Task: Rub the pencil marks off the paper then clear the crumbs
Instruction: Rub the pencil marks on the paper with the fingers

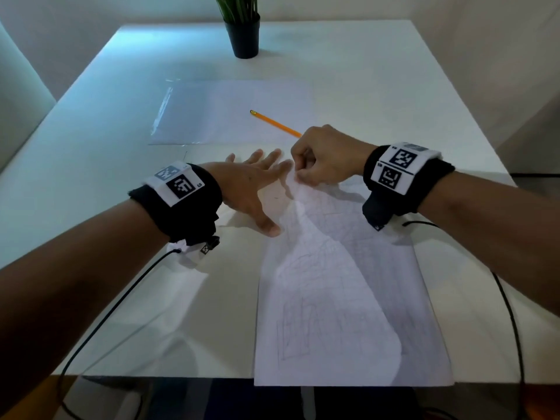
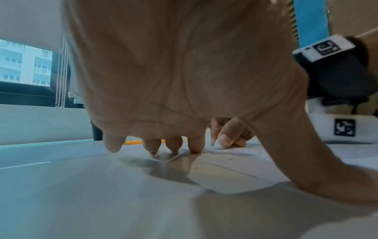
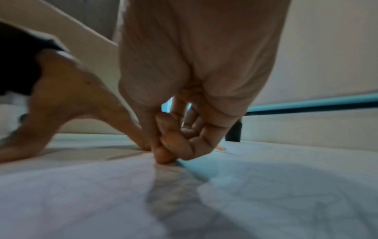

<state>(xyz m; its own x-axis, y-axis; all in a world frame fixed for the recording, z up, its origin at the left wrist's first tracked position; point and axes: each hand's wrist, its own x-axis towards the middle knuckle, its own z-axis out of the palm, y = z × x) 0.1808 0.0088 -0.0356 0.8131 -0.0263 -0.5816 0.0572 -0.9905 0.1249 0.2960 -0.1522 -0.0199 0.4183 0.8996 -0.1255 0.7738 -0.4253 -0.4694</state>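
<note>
A white paper with faint pencil marks lies on the white table, its near edge hanging over the front. My left hand rests with spread, straight fingers at the paper's far left corner. Just to its right, my right hand is curled, its thumb and fingers pinching a small white eraser down on the paper's far end. In the right wrist view the fingertips press on the sheet and hide the eraser. A few dark crumbs lie on the paper near the eraser.
An orange pencil lies on a second, glossy sheet beyond the hands. A black plant pot stands at the table's far edge. Black cables run from both wrists over the front edge.
</note>
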